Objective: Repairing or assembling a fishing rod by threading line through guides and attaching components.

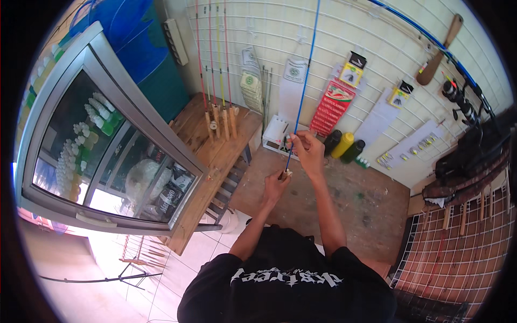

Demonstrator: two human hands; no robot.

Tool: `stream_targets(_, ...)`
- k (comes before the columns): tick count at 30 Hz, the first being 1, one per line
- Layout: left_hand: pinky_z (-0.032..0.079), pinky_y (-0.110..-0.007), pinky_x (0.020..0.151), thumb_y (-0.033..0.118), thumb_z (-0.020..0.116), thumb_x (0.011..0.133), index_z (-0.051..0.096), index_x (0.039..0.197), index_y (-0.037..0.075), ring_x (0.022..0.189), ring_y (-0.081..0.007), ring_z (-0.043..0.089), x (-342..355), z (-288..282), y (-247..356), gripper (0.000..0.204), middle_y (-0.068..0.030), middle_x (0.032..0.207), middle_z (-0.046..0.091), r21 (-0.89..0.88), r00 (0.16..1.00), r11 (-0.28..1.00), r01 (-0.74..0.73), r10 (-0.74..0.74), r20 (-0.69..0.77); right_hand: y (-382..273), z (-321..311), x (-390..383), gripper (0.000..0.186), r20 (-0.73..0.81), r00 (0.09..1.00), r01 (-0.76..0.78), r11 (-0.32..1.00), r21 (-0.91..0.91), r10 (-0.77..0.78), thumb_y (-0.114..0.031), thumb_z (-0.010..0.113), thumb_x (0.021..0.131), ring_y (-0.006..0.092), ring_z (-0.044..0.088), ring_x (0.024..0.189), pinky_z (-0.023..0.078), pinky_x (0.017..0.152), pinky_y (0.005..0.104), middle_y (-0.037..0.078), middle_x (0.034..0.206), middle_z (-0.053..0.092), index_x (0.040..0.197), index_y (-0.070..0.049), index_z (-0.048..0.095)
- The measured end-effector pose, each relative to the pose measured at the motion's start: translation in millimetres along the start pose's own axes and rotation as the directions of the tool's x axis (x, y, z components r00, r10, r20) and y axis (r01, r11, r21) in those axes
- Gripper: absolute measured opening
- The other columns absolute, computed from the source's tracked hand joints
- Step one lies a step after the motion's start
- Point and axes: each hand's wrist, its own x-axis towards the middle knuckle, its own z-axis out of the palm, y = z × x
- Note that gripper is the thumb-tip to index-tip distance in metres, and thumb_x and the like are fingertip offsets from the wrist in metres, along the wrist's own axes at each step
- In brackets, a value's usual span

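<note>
A thin blue fishing rod [306, 86] stands nearly upright in front of me and runs out past the top edge of the view. Low on the rod, at its dark end, my left hand [276, 185] is closed with the fingers pinched together. Just above it, my right hand [308, 153] has its thumb and fingertips bent in around the blue shaft. Some of the right fingers are curled, and something small and pale shows at their tips, too small to name. Both hands are over the brown workbench [344, 188].
Several rods with cork handles [226, 124] lean on a wooden table [188, 215] at left, beside a glass cabinet [113, 151]. Behind the bench stand a white box [276, 132] and a yellow bottle [343, 145] between dark ones. A wire grid holds packets and a reel [458, 102].
</note>
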Motion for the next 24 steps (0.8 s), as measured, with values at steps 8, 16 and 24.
stream_targets(8,0.047,-0.034,0.061,0.011,0.072,0.074,0.065,0.095,-0.001,0.063,-0.0207,0.062,42,-65,-19,0.025,-0.0152,0.072,0.062,0.061,0.994,0.996,0.068,-0.062,-0.089,2,56,34,0.017,0.126,0.991,0.046,0.999,0.000,-0.045,-0.004,0.063,0.085,0.0121,0.065,0.075,0.054,0.063,0.0257,0.007,0.081,0.066,0.101,0.001,0.061)
stream_targets(16,0.051,-0.033,0.070,0.005,0.070,0.076,0.061,0.108,0.000,0.085,-0.0264,0.066,88,-104,-19,0.034,-0.0174,0.091,0.065,-0.093,0.989,0.996,0.012,-0.026,-0.144,7,101,77,0.017,0.107,0.990,0.094,0.996,-0.012,-0.092,0.001,0.059,0.085,0.0134,0.065,0.077,0.056,0.063,0.0270,0.011,0.084,0.066,0.102,0.003,0.059)
stream_targets(24,0.051,-0.034,0.071,-0.001,0.066,0.077,0.061,0.106,-0.001,0.087,-0.0276,0.065,126,-118,-45,0.029,-0.0165,0.096,0.063,-0.015,0.979,1.000,-0.006,0.002,-0.205,9,132,118,0.021,0.112,0.988,0.118,0.990,-0.081,-0.109,0.002,0.058,0.086,0.0135,0.066,0.079,0.057,0.064,0.0263,0.009,0.082,0.066,0.106,0.000,0.059)
